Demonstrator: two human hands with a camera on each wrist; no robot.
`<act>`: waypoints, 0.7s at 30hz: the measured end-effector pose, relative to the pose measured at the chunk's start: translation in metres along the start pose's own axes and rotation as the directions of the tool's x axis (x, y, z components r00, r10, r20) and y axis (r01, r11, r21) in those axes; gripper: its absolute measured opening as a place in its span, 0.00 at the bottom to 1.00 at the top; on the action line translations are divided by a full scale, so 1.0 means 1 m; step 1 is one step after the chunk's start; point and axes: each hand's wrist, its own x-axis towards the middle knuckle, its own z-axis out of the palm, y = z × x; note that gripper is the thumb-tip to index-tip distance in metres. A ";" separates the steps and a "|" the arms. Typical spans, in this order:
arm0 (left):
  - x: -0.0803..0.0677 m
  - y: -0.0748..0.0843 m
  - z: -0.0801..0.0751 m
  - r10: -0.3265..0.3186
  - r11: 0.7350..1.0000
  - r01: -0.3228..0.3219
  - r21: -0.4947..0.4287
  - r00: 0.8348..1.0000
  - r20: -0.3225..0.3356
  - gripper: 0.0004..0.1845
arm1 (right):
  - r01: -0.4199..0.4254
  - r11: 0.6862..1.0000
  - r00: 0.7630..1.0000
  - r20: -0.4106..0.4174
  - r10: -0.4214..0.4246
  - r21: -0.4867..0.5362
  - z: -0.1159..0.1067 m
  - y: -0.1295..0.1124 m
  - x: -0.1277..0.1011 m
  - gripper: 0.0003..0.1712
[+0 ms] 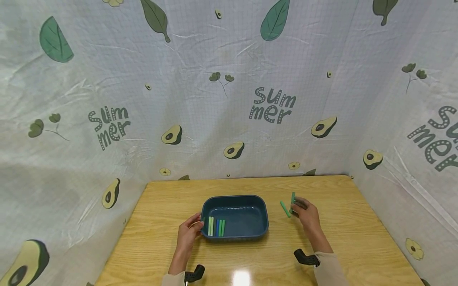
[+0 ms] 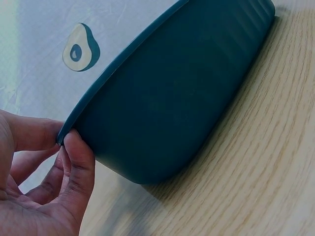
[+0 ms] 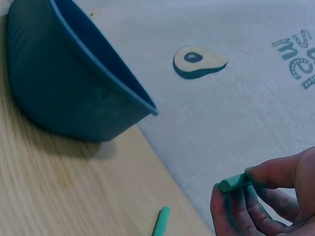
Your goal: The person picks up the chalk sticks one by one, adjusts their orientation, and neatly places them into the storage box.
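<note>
A dark blue plastic bin [image 1: 247, 238] stands upright on the table, and my left hand [image 1: 187, 238] pinches its left rim between thumb and fingers. Inside, along the left end, several chalk sticks [image 1: 217, 228] lie side by side: pale yellow-green, blue and green. To the right of the bin, my right hand [image 1: 306, 212] holds a green chalk stick [image 3: 233, 183] between thumb and fingertips, above the table. Green dust marks those fingers. A second green chalk stick [image 1: 285, 209] lies on the wood just left of that hand.
The light wood table [image 1: 161, 198] meets a printed sheet [image 1: 200, 159] that hangs behind it and along both sides. Each wrist carries a small black camera mount, one on the left [image 1: 195, 274] and one on the right [image 1: 305, 258].
</note>
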 end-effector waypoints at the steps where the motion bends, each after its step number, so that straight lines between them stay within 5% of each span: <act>1: 0.001 -0.001 0.000 0.002 1.000 -0.002 0.001 1.000 -0.002 0.23 | 0.002 1.000 1.000 0.015 -0.002 0.015 0.000 -0.002 0.000 0.27; 21: 0.003 0.000 -0.001 -0.016 1.000 0.016 -0.022 1.000 0.020 0.24 | 0.014 0.985 0.973 0.223 -0.053 0.171 0.005 -0.024 -0.006 0.35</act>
